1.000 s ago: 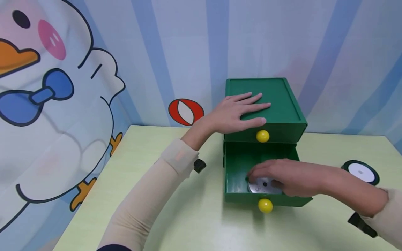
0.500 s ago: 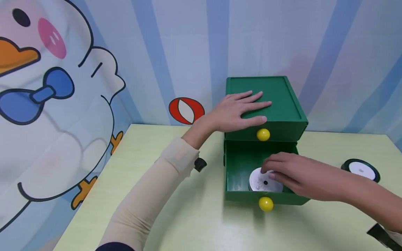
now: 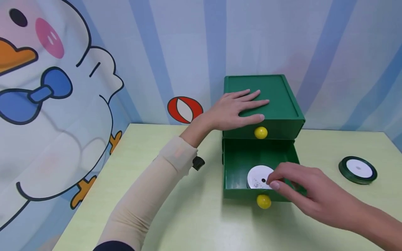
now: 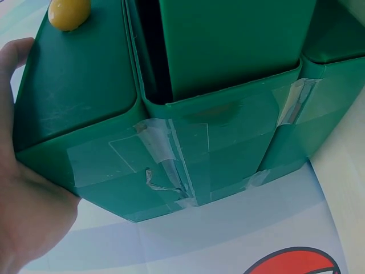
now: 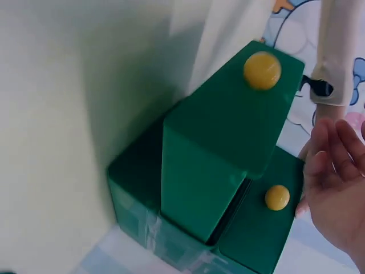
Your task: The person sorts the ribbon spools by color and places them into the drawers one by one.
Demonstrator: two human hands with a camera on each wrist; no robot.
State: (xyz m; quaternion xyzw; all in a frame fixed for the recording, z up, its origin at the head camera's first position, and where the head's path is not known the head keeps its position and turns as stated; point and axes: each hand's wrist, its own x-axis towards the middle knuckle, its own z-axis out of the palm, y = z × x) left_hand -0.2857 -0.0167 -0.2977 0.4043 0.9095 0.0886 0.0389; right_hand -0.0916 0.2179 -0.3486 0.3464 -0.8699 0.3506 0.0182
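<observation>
Grip of the right hand (image 3: pixel 323 195) sits nearest me, over the right end of the pulled-out drawer (image 3: pixel 237 194). Its fingers are bent, with only a narrow gap between thumb and forefinger tips, and I see nothing held; the right wrist view likewise shows them loosely curved with no object among them. On the head view they overlap the edge of the white disc (image 3: pixel 258 173), so whether they touch it I cannot tell.

A yellow knob (image 3: pixel 263 201) stands on the drawer's front, and just behind that wall the disc lies flat inside. I take the step in hand to be handling this disc at the drawer – setting it down or picking it up, I can't say which. As I judge it, the next move calls for the fingers either to pinch the disc's rim or to clear the front wall before any push on the drawer.

Off to the right, well apart from the drawer, a green-rimmed roll (image 3: pixel 358 170) lies flat on the table (image 3: pixel 201 223). Farther back, the left hand (image 3: pixel 230 113) rests on top of the green cabinet (image 3: pixel 277 97), fingers straight and spread wide, grasping nothing – bracing it, I'd say. A striped backdrop (image 3: pixel 267 38) hangs behind everything.
</observation>
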